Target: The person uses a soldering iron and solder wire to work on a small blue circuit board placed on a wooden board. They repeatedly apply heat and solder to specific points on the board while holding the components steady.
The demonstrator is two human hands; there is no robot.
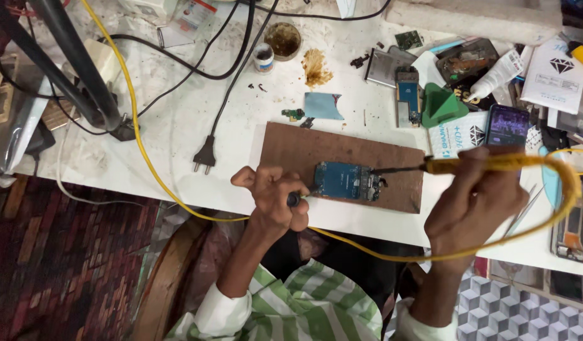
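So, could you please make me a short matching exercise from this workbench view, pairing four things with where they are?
Things:
1. soldering iron
2. circuit board
3. black plug
4. thin tool

Places:
a. on the brown board
b. in the left hand
c. in the right hand
d. loose on the white table

Pairs: 1-c, 2-a, 3-d, 4-b
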